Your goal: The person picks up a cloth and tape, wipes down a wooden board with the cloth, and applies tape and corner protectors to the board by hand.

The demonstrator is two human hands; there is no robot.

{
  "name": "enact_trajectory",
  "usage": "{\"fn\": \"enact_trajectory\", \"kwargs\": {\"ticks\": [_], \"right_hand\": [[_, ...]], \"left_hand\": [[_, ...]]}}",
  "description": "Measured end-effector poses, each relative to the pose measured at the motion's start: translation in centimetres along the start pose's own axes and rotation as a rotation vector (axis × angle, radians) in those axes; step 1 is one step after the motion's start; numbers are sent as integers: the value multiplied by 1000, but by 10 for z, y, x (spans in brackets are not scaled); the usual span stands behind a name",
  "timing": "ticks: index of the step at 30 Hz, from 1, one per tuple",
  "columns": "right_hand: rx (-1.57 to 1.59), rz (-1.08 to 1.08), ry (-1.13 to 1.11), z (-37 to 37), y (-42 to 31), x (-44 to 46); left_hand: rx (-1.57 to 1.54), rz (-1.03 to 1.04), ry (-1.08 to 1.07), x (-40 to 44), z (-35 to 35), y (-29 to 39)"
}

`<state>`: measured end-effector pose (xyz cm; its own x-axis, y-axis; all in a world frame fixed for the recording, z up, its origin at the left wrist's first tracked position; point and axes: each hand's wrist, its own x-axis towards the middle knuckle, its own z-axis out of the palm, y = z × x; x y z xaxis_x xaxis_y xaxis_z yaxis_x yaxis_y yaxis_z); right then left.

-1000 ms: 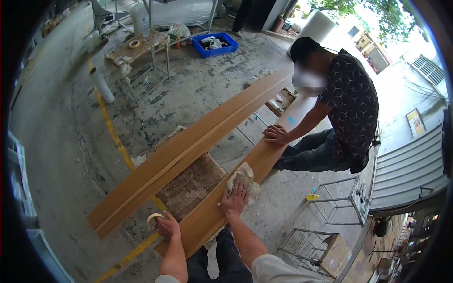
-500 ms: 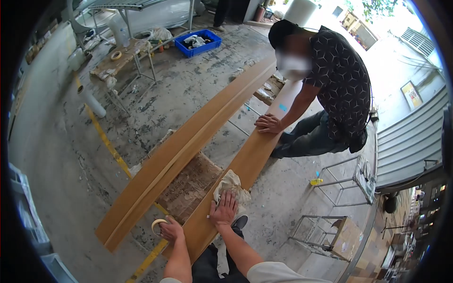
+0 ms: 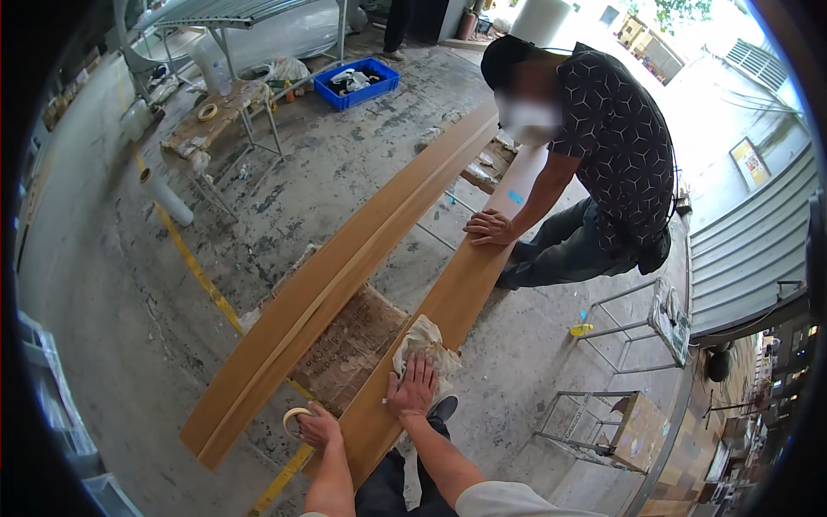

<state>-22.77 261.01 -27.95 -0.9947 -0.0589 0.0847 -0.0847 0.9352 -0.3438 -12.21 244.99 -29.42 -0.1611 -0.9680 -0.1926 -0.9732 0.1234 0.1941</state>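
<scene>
A long wooden board runs away from me, a strip of blue tape near its far part. My right hand lies with fingers spread on a crumpled cream cloth, which rests on the board. At the near end, my left hand has its fingers around a roll of tape, beside the board's left edge. To the left lies a second long board with a raised lengthwise ridge. Across the near board stands a co-worker, one hand flat on it.
A cardboard-covered support lies under the boards. A low table with a tape roll, a blue crate and a white roll are at the back left. Metal stools stand at the right.
The view has shifted. My right hand and the cloth have come slightly nearer along the board. My left hand keeps the tape roll at the near end.
</scene>
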Motion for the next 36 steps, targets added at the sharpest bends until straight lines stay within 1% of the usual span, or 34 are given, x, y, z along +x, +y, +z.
{"fn": "enact_trajectory", "kwargs": {"ticks": [10, 22, 24, 32, 36], "right_hand": [[-17, -4, 1, -2, -1, 0], [-6, 3, -7, 1, 0, -1], [-47, -2, 30, 3, 0, -1], [-32, -10, 19, 3, 1, 0], [-19, -15, 14, 3, 0, 1]], "left_hand": [[-24, -33, -10, -2, -3, 4], [-50, -21, -4, 0, 2, 1], [-43, -20, -2, -1, 0, 2], [-36, -21, 13, 0, 2, 2], [-17, -28, -14, 0, -3, 5]]}}
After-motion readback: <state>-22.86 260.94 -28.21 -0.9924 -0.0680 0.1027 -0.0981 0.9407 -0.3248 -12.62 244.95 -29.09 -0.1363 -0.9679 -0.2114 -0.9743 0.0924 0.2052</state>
